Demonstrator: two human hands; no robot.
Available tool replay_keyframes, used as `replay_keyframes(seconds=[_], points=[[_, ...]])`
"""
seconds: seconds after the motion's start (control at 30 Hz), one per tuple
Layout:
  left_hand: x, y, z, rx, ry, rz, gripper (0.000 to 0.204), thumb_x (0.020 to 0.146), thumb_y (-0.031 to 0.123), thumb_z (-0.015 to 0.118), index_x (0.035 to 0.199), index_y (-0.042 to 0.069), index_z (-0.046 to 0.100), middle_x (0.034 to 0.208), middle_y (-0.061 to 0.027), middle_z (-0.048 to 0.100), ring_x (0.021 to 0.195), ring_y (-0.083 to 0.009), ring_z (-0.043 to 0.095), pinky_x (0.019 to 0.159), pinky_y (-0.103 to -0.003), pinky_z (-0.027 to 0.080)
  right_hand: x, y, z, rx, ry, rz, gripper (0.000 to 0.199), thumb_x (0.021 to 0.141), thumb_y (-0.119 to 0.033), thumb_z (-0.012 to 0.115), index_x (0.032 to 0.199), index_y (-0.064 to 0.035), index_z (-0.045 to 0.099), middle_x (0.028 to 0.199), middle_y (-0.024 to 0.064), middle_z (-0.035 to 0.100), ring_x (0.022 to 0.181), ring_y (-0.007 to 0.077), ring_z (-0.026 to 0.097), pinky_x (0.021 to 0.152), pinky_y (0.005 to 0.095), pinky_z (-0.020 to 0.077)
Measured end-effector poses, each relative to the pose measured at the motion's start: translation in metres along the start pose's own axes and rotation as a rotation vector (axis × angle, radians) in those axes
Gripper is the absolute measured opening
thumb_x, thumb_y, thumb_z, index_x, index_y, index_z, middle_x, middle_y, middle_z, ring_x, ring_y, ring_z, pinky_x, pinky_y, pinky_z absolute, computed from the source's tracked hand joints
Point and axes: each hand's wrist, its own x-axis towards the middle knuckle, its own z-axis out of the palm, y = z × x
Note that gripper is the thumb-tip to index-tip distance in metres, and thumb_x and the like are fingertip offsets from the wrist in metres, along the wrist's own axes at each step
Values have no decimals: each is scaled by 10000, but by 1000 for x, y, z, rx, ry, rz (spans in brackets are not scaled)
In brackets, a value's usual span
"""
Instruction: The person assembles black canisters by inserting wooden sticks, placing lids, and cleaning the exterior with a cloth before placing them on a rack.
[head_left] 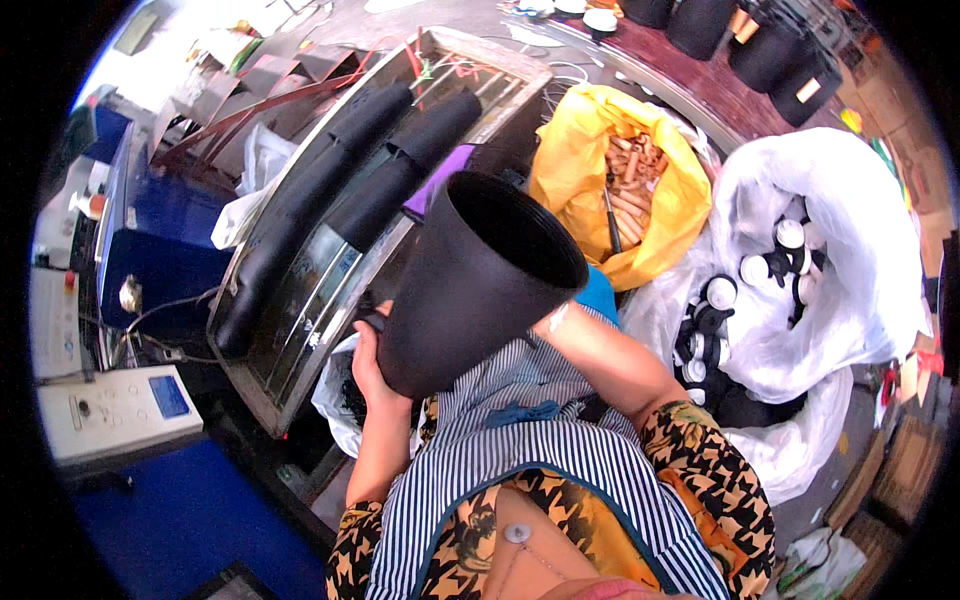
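In front of my chest is a large black tapered container (450, 300), tilted, with its round open mouth up and to the right. My left hand (372, 370) wraps round its lower left side, thumb showing and the other fingers partly behind it. A small dark piece (374, 321) shows by those fingers; I cannot make out what it is. My right forearm reaches up to the container's right side. There my right hand (548, 318) is mostly behind the container, its fingers hidden.
A slatted wooden crate (262, 385) at left holds several nested black containers (330, 190). To the right stand a yellow bag (560, 150) of tan cylindrical pieces and a white bag (860, 250) of black-and-white parts. A wooden table (640, 50) carries more black containers. Left is a blue machine (175, 240).
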Motion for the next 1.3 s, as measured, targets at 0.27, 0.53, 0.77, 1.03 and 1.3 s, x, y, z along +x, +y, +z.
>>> replay_keyframes(seconds=[0.27,0.53,0.77,1.03,1.3], points=[[35,-6,0,648,-201,746,517,1003,449,424,1173,-31,513,1160,-143,562,1159,-251,512,1059,-396,340,-91,-173,19,-1130,831,-391,345,829,-12,522,1164,-7,606,1116,107,666,940,222,663,886,327,522],[31,48,1,1209,214,1158,304,950,180,394,1120,-24,541,1111,-157,586,1070,-276,537,1010,-400,367,-122,-278,-52,-3272,896,67,213,822,-85,556,1014,-81,648,988,192,658,946,330,634,809,444,521],[19,174,-42,1042,688,776,378,1003,324,453,1151,-1,578,1120,-166,631,1013,-326,608,902,-456,466,-122,-265,-165,-2801,1313,911,240,906,-131,498,1035,-37,677,1022,191,687,944,298,681,783,420,554],[-7,148,-42,1758,862,1139,282,975,198,480,1171,13,563,1150,-179,596,1073,-343,553,941,-420,409,-127,-241,-132,-2876,1407,168,187,914,-125,525,1037,-100,663,1040,124,653,939,276,662,806,392,530],[11,40,21,1134,-244,727,345,927,286,500,1049,-21,599,1078,-137,602,1042,-256,564,967,-353,402,-116,-143,54,-2431,849,-271,298,770,-127,730,1048,-64,646,958,99,612,872,272,573,767,363,476]])
